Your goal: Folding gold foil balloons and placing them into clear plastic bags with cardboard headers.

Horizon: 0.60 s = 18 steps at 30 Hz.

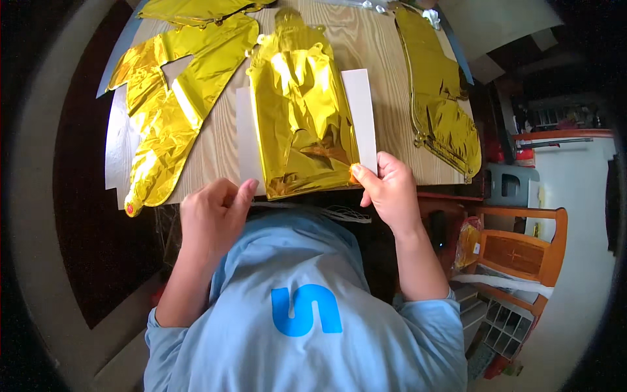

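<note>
Pinching a flattened gold foil balloon with the right hand, at the lower right of the white card beneath it. Holding the left hand curled near the card's lower left; cannot tell whether gripping anything.

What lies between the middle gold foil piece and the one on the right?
In the head view, a strip of white card shows beside the middle foil, then bare wood-grain tabletop up to the right foil.
</note>
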Each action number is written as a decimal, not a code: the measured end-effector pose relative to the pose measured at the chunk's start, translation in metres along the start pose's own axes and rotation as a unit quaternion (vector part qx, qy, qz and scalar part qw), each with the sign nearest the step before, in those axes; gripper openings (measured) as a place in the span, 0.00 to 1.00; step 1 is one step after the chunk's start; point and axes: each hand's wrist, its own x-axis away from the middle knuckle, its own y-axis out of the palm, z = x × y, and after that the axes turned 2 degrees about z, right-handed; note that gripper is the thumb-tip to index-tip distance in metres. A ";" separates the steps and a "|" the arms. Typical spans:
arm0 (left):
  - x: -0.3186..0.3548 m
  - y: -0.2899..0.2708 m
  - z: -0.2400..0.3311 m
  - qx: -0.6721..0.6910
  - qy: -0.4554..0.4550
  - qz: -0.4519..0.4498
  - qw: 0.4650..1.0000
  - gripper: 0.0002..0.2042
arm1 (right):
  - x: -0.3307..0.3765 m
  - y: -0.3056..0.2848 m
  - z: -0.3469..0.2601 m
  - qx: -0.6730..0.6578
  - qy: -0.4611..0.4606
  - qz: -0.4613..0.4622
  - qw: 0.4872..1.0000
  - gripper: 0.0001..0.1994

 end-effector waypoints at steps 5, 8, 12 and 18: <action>0.002 0.008 0.025 -0.089 0.271 0.099 0.953 0.21 | 0.005 0.004 -0.007 0.051 -0.010 0.039 0.998 0.08; -0.005 0.035 0.023 -0.099 0.371 0.024 0.923 0.30 | 0.007 0.004 -0.007 0.105 0.006 0.044 0.993 0.09; -0.023 0.060 0.003 -0.190 0.420 0.000 0.887 0.31 | 0.012 0.000 0.002 0.281 -0.109 0.107 0.948 0.10; -0.023 0.059 0.000 -0.189 0.424 -0.038 0.885 0.31 | 0.042 0.021 -0.010 0.426 -0.389 0.098 0.811 0.20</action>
